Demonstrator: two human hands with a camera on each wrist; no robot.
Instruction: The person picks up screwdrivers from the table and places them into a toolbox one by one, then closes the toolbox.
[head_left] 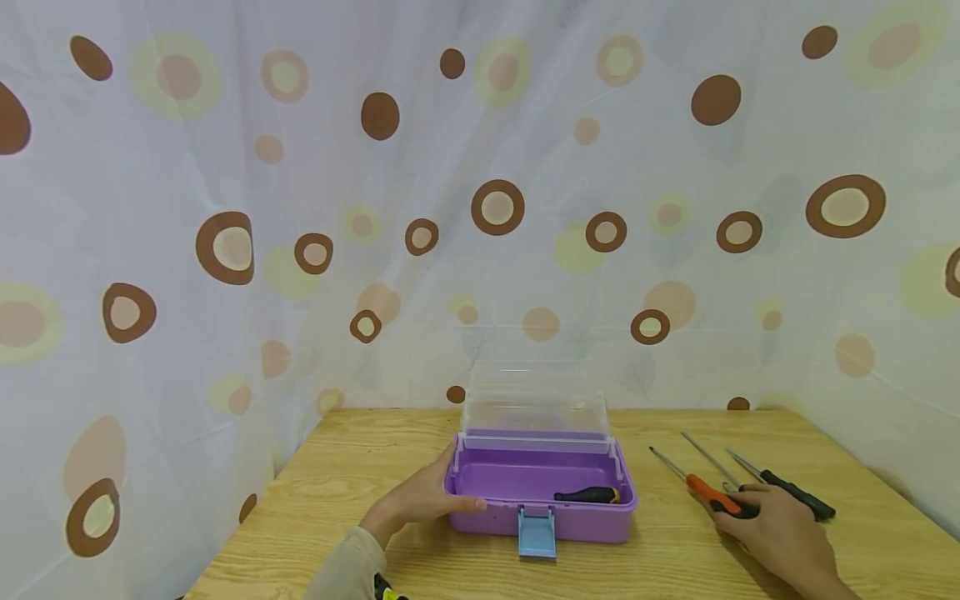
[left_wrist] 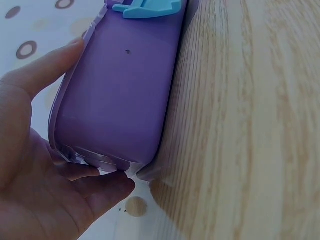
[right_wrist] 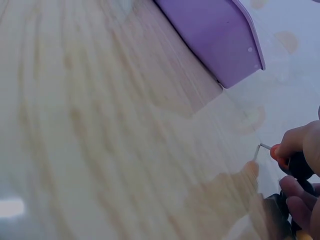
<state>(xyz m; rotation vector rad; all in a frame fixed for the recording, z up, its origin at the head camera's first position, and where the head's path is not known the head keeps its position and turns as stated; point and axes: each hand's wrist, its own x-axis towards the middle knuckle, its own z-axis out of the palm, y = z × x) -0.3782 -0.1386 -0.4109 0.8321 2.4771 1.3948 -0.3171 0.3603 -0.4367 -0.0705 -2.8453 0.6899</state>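
A purple toolbox (head_left: 558,523) stands on the table with its clear lid (head_left: 536,412) raised and its blue latch (head_left: 537,535) hanging down in front. Inside lies a screwdriver with a black handle (head_left: 588,495) and yellow end. My left hand (head_left: 420,502) grips the box's left end, the thumb along the front rim and the other fingers (left_wrist: 107,192) at the end wall. Right of the box, my right hand (head_left: 783,533) holds an orange and black screwdriver (head_left: 705,492) by its handle. Under that hand is another black handle (right_wrist: 276,207), partly hidden by the fingers.
A screwdriver with a long thin shaft (head_left: 708,458) points away from the right hand. Another black-handled screwdriver (head_left: 798,493) lies on the wooden table (head_left: 300,517) to its right. A dotted white curtain (head_left: 540,275) hangs behind and at both sides.
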